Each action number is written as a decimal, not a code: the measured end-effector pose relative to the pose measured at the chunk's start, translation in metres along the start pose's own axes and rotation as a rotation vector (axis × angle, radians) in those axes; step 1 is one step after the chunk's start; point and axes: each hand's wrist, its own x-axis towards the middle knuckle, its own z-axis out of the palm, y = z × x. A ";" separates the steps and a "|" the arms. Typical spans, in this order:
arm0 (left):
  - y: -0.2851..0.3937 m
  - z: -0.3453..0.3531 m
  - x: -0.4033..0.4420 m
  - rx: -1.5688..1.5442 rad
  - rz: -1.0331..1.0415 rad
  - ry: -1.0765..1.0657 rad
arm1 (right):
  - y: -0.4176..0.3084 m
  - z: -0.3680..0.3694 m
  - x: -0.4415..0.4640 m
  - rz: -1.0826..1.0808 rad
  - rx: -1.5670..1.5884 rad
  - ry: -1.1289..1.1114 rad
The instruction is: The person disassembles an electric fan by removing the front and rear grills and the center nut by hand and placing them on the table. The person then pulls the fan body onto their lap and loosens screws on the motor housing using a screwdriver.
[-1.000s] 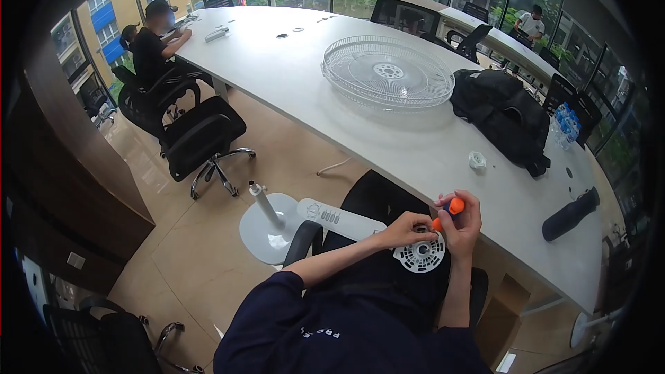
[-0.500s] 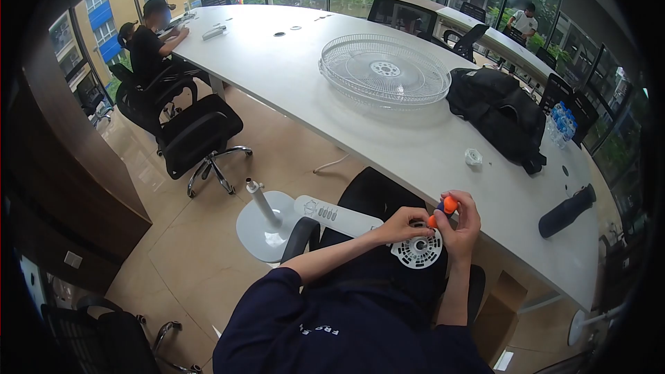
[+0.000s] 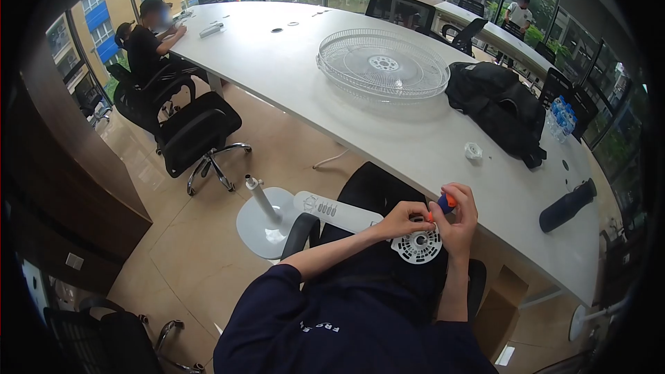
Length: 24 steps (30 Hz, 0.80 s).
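A white slotted fan motor housing point(image 3: 420, 249) rests on my lap, joined to the white fan body point(image 3: 346, 215) that runs left. My right hand point(image 3: 458, 225) is closed round a screwdriver point(image 3: 445, 203) with a blue and orange handle, held tilted above the housing. Close by, my left hand point(image 3: 407, 221) pinches at the screwdriver's lower orange end, over the housing's rim. The fingers hide the screwdriver's tip, so I cannot tell whether it touches a screw.
A fan grille point(image 3: 384, 66), black backpack point(image 3: 495, 104), small white part point(image 3: 473, 152) and dark bottle point(image 3: 568, 206) lie on the white table point(image 3: 291, 76). A fan stand point(image 3: 267, 218) and office chair point(image 3: 201, 125) stand left. A person point(image 3: 147, 45) sits at the far left.
My right hand has turned round the screwdriver handle, so more blue and less orange shows. My left hand keeps its place by the housing. The view has shifted slightly.
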 end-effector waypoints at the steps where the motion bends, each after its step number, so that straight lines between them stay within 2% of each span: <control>1: 0.005 -0.005 -0.001 0.157 -0.005 -0.055 | 0.000 0.001 0.001 0.016 -0.005 0.025; 4: -0.003 -0.010 -0.001 0.175 0.100 -0.128 | 0.001 0.003 0.002 0.063 0.167 0.068; 7: -0.006 -0.010 -0.001 0.206 0.096 -0.122 | 0.007 -0.001 0.000 0.057 0.283 0.054; 10: 0.003 -0.003 -0.002 0.092 0.001 -0.067 | 0.000 0.000 0.002 0.023 0.176 0.021; 13: -0.009 -0.003 -0.002 0.105 0.023 -0.021 | -0.001 0.003 -0.001 0.011 0.086 0.018; 17: 0.012 0.001 -0.002 0.061 0.072 0.034 | 0.001 0.001 -0.003 0.035 0.095 0.035; 19: 0.000 -0.011 -0.001 0.235 0.107 -0.145 | 0.002 0.000 -0.005 0.088 0.188 0.051; 23: -0.004 -0.013 -0.003 0.208 0.095 -0.151 | 0.006 -0.002 -0.006 0.080 0.246 0.062; 24: -0.004 -0.013 -0.002 0.215 0.118 -0.160 | 0.005 -0.003 -0.005 0.078 0.172 0.061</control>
